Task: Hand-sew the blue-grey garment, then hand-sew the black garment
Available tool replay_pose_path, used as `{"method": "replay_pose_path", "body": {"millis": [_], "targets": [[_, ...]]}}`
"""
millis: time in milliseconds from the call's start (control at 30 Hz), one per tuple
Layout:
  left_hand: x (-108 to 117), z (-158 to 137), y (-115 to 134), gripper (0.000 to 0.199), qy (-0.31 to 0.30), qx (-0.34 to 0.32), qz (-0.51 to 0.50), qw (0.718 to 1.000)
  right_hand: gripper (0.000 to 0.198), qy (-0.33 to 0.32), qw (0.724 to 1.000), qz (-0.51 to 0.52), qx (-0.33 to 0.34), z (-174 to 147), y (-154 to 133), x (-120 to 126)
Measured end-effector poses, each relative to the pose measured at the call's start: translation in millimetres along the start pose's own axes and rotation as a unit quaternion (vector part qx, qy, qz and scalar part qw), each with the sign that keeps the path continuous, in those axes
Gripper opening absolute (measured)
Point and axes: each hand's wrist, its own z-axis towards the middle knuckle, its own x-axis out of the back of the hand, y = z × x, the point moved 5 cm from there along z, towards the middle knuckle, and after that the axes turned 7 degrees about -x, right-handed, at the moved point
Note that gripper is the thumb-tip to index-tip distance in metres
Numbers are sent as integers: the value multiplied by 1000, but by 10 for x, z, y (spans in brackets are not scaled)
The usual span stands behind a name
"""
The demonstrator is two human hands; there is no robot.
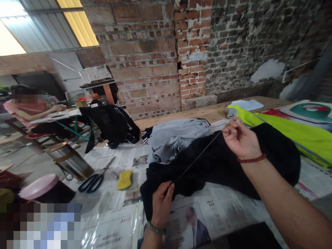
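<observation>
Black cloth [207, 162] lies bunched across the newspaper-covered table. At its near left part, my left hand [163, 199] is closed, pinching the cloth between thumb and fingers; a green bead bracelet circles that wrist. A pale thread [201, 154] runs taut from the cloth beside my left hand up to my right hand [240, 136]. The right hand is raised above the cloth, its fingers closed on the thread's upper end. Whether a needle is in those fingers is too small to tell. A red braided bracelet is on the right wrist.
Left of the cloth lie dark-handled scissors [95, 178] and a yellow sponge [125, 180]. A metal flask [70, 160], a pink-lidded container [46, 190] and a black bag [111, 124] stand further left. Grey cloth [178, 136], a neon-yellow garment [285, 133] and an iron [310, 110] lie behind. A person [31, 110] sits far left.
</observation>
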Motion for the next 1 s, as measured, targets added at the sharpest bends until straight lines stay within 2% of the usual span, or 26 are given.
{"method": "replay_pose_path", "body": {"millis": [100, 200, 300, 367, 433, 500, 600, 700, 800, 867, 1000], "targets": [[4, 2, 40, 23, -1, -10, -3, 1000, 10, 9, 1000, 4, 24, -20, -77, 48], [35, 3, 33, 22, 14, -2, -8, 1000, 9, 15, 1000, 8, -3, -87, 3, 118], [92, -11, -22, 21, 39, 37, -16, 998, 8, 42, 998, 16, -35, -171, 71, 304], [122, -26, -44, 20, 44, 50, -27, 997, 8, 67, 997, 17, -32, -243, 50, 474], [146, -36, -34, 19, 48, 40, -38, 997, 7, 80, 996, -3, -32, -352, 42, 615], [166, -39, -10, 18, 53, 24, -45, 997, 7, 77, 993, -69, -64, -510, 147, 686], [198, -37, 8, 18, 67, 14, -48, 997, 11, 75, 957, -236, -152, -783, 552, 739], [233, -41, -9, 18, 82, 6, -37, 996, 18, 112, 907, -388, -117, -908, 885, 849], [258, -56, -16, 19, 92, -21, 5, 996, 23, 117, 859, -491, -88, -841, 1022, 1018], [245, -66, 16, 19, 86, -59, 51, 993, 25, 95, 852, -504, -105, -750, 1031, 1145], [203, -82, 98, 19, 90, -114, 121, 982, 26, 62, 858, -491, -137, -635, 981, 1328]]}}
